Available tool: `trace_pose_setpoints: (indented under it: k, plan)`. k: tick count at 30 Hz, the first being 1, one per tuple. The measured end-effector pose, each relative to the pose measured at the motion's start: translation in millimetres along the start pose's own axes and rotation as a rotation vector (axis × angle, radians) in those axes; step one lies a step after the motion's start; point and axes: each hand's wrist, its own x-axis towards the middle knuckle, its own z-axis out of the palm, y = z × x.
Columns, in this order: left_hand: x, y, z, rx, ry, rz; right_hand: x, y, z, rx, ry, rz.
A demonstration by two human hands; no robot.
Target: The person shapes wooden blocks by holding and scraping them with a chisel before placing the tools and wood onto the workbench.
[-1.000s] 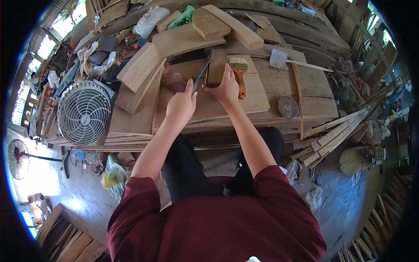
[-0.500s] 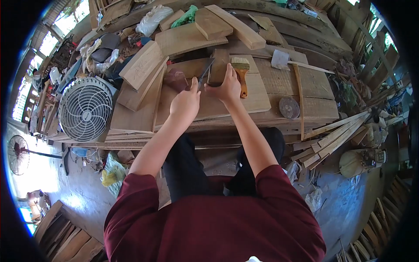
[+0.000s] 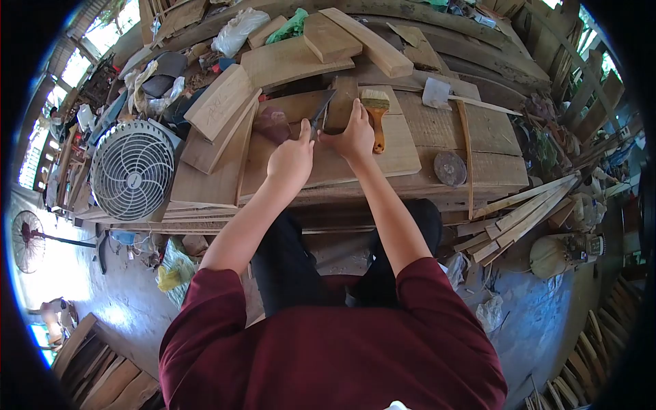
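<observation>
My left hand (image 3: 290, 162) is closed round the handle of a knife (image 3: 324, 104), its index finger stretched toward the blade. The dark blade points away and a little to the right, beside a brown wooden block (image 3: 344, 96). My right hand (image 3: 352, 139) grips the near end of that block, thumb across the front and fingers along the right side; part of the block is hidden. A paintbrush (image 3: 376, 117) with an orange handle lies just right of my right hand, on a pale board (image 3: 403, 147). Left of the knife sits a dark reddish lump (image 3: 272, 125).
A grey fan (image 3: 134, 174) stands at the bench's left. Stacked boards (image 3: 220, 102) lie beside it, with more planks (image 3: 369, 42) behind. A round dark disc (image 3: 450, 169) and a thin wooden strip (image 3: 467, 154) lie to the right.
The knife blade has turned, showing more of its flat face beside the block. Both hands stay in nearly the same place; the whole view has shifted slightly.
</observation>
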Motion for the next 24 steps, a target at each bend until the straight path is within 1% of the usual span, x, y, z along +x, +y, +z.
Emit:
trace_pose_setpoints:
  k: [2, 3, 5, 6, 8, 11, 13, 15, 16, 18, 21, 22, 24]
  plan:
    - [28.0, -5.1, 13.5, -0.038, 0.142, 0.089, 3.2, -1.6, -2.3, -0.004, -0.012, -0.004]
    - [49.8, -6.6, 20.6, -0.036, 0.134, 0.089, 1.1, -2.1, -1.8, -0.006, -0.028, -0.004]
    - [90.8, -2.5, 30.4, -0.054, 0.189, 0.051, -2.4, -2.3, -0.4, -0.001, -0.017, -0.013]
    - [91.2, 1.2, 26.0, -0.057, 0.190, 0.057, -0.3, -1.7, -0.7, 0.001, 0.003, -0.029]
    - [90.3, 6.1, 17.4, -0.045, 0.125, 0.026, 0.1, -0.7, 0.1, 0.004, 0.016, -0.041]
    - [65.6, -6.5, 7.8, -0.049, 0.097, 0.032, -0.4, -1.3, -1.0, 0.025, 0.022, -0.048]
    - [43.5, -11.4, 3.6, -0.029, 0.112, 0.036, -0.6, -4.3, -4.9, -0.001, -0.054, 0.032]
    - [20.7, -12.6, -3.7, 0.009, 0.045, 0.050, -0.8, -3.2, -2.8, 0.004, -0.031, 0.012]
    - [9.5, -11.1, -9.8, 0.011, 0.046, 0.046, -0.8, -2.9, -1.9, 0.006, -0.003, -0.003]
    - [-5.5, -6.2, -19.5, 0.051, -0.042, 0.022, -0.4, -2.0, -2.4, 0.005, -0.023, 0.001]
    - [2.8, -6.5, -12.8, 0.038, -0.007, 0.026, -0.3, -2.4, -3.2, 0.000, -0.029, 0.004]
    - [17.0, -10.1, -5.2, 0.037, -0.009, 0.026, -0.6, -3.1, -2.9, 0.001, -0.020, -0.001]
    - [55.3, -19.7, 11.3, 0.005, 0.136, 0.070, -2.0, -4.8, -4.6, -0.005, -0.035, 0.003]
